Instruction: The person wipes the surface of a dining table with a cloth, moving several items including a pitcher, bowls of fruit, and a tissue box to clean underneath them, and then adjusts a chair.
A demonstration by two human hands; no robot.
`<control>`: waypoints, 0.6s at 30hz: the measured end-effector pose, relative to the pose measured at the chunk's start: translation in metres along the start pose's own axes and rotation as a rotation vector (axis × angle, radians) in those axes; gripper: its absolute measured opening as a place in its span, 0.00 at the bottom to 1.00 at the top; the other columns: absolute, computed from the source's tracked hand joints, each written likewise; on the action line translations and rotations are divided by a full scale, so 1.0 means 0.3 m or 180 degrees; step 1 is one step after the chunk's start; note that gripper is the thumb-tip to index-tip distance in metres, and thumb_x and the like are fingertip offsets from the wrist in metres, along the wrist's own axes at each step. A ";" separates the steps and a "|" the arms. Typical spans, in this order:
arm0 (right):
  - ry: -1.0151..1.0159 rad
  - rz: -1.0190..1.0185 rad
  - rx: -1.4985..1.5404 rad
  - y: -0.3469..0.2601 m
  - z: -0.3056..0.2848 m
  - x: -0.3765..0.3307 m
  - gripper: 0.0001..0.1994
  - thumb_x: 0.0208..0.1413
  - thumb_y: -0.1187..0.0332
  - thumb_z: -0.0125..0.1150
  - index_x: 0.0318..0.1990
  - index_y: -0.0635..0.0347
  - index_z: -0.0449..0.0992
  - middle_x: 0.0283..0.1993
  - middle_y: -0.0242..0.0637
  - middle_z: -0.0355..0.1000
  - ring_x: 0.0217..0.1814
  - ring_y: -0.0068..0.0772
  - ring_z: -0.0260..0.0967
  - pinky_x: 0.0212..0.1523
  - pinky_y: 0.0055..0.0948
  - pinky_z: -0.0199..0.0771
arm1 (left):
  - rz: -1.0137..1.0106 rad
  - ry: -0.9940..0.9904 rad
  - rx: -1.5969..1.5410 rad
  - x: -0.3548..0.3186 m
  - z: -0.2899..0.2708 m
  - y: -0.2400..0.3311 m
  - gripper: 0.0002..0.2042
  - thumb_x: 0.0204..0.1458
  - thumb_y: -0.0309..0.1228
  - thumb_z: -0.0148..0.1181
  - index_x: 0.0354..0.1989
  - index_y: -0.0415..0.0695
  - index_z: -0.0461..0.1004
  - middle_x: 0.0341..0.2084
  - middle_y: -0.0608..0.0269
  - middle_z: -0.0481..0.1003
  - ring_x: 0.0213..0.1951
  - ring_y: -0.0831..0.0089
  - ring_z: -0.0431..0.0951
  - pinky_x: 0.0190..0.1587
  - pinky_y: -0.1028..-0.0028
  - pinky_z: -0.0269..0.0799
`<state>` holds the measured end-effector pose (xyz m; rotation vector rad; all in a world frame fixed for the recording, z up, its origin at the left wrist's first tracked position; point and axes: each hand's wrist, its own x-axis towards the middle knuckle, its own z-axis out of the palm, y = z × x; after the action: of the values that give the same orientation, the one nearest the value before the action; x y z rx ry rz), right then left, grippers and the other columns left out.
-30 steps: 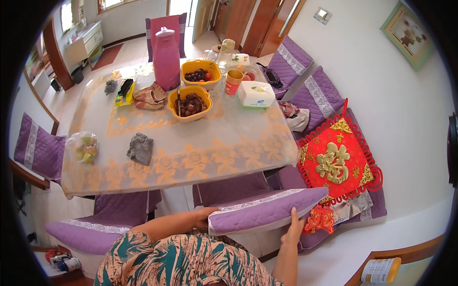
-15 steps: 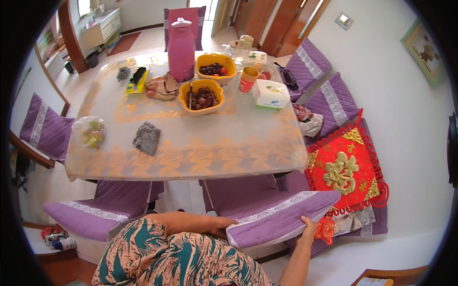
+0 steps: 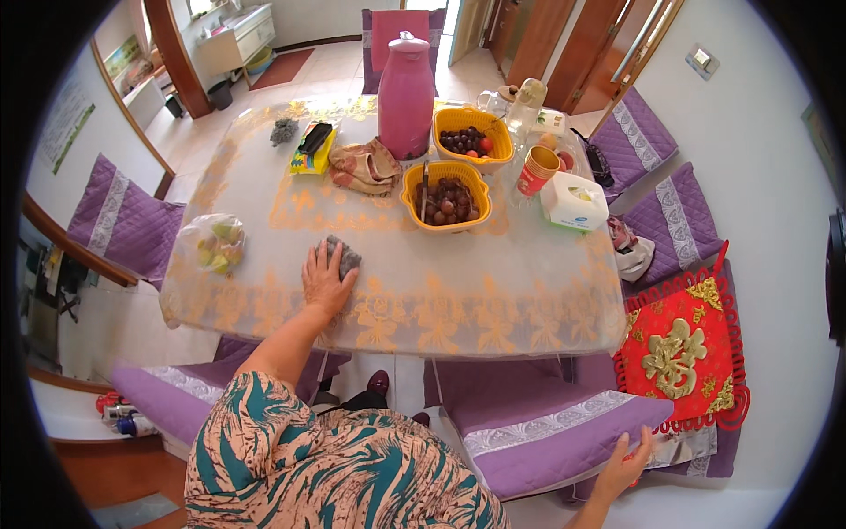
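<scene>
My left hand [image 3: 327, 284] reaches over the near part of the table and lies on a grey cloth [image 3: 346, 258]. Its fingers are stretched out across the cloth, covering part of it. My right hand [image 3: 624, 465] is beside the right end of a purple quilted chair back [image 3: 564, 445] with a white lace band. The fingers of that hand are apart and hold nothing; whether they touch the cover is hard to tell.
On the table [image 3: 423, 300] are a plastic bag of fruit [image 3: 215, 244], a pink thermos [image 3: 407, 97], two yellow baskets of grapes [image 3: 447, 198], a paper-cup stack [image 3: 538, 170] and a tissue box [image 3: 575, 201]. Right of it, a red-and-gold ornament [image 3: 679, 353] lies over a chair.
Both hands have let go of the purple chair back. My left hand has moved forward and left onto the grey cloth; my right hand has opened. The view has shifted left.
</scene>
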<state>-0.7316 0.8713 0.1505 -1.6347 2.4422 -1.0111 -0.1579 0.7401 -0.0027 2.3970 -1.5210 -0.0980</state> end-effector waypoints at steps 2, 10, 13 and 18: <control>-0.0435 0.0109 0.0369 -0.153 0.033 0.004 0.20 0.56 0.72 0.59 0.57 0.68 0.69 0.59 0.48 0.69 0.61 0.46 0.66 0.61 0.40 0.64 | 0.0176 -0.0054 0.0126 0.013 0.036 -0.004 0.34 0.56 0.51 0.51 0.70 0.52 0.55 0.72 0.54 0.48 0.72 0.53 0.42 0.70 0.51 0.34; -0.2771 -0.1015 -0.0748 -0.450 0.558 0.015 0.19 0.46 0.58 0.70 0.41 0.60 0.76 0.38 0.43 0.76 0.45 0.43 0.75 0.45 0.38 0.74 | 0.1104 -0.0045 -0.0136 -0.017 0.061 0.005 0.30 0.55 0.37 0.53 0.68 0.48 0.57 0.70 0.58 0.53 0.72 0.56 0.47 0.70 0.55 0.41; -0.3011 -0.1371 -0.1684 -0.490 0.698 0.082 0.26 0.41 0.52 0.73 0.43 0.61 0.75 0.41 0.45 0.76 0.47 0.47 0.74 0.47 0.40 0.74 | 0.1168 0.0054 -0.0138 0.036 0.032 -0.162 0.29 0.54 0.32 0.53 0.67 0.49 0.61 0.69 0.60 0.56 0.71 0.56 0.50 0.69 0.56 0.46; -0.3315 -0.2088 -0.2108 -0.522 0.813 0.159 0.38 0.30 0.46 0.78 0.48 0.62 0.74 0.46 0.48 0.75 0.51 0.51 0.73 0.49 0.43 0.74 | -0.0215 0.0527 0.0081 0.193 -0.023 -0.431 0.29 0.55 0.33 0.53 0.68 0.50 0.59 0.70 0.62 0.54 0.72 0.58 0.48 0.69 0.56 0.45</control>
<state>-0.5354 0.6742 0.0564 -2.3258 1.5500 0.6896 -0.0183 0.7408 -0.0274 2.4099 -1.3753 0.1034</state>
